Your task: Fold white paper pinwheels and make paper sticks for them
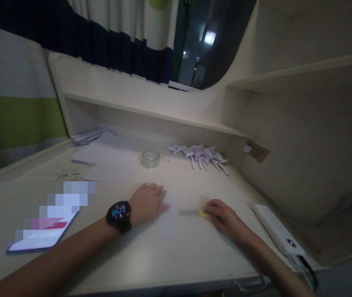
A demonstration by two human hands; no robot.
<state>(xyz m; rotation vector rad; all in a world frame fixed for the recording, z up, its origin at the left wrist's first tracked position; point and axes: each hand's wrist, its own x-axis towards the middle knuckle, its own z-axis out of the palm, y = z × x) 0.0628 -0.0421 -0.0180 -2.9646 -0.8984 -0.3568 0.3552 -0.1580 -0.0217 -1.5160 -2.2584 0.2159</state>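
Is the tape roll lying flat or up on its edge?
Flat: the tape roll rests on the desk beyond the left hand, its round face upward and its outer wall showing below.

The right hand holds a yellow-and-grey tool (blurred); the left hand rests at a pale sheet on the counter.
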